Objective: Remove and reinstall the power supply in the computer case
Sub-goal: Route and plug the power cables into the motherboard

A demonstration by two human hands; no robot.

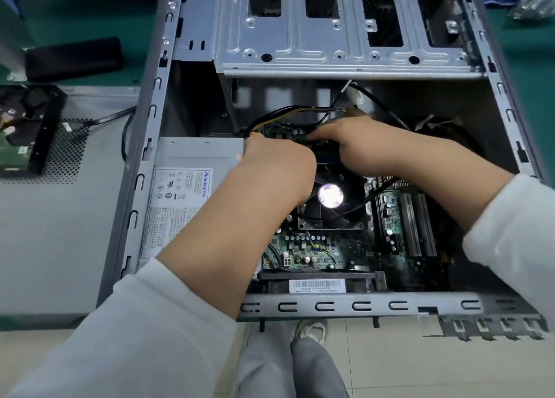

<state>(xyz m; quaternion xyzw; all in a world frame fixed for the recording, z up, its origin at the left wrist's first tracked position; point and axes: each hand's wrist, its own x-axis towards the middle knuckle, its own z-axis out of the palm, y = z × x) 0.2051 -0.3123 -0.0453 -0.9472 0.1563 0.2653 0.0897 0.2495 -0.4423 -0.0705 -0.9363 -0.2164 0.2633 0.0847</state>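
Inside case [156, 103], hands over motherboard [324, 247]

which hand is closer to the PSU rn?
Left. The left hand sits at the power supply's inner edge; the right hand is farther right, beyond the CPU fan.

Both arms reach forward and down, forearms bare, white sleeves pushed back toward the elbows. Left hand [279, 166] — back of the hand faces the camera, wrist bent downward, fingers curled under and hidden from view; grip cannot be judged. Right hand [345, 136] lies just beyond and to the right of the left, fingers extended leftward and pressed down together, tips blurred. The two hands sit close, nearly touching at the knuckles.
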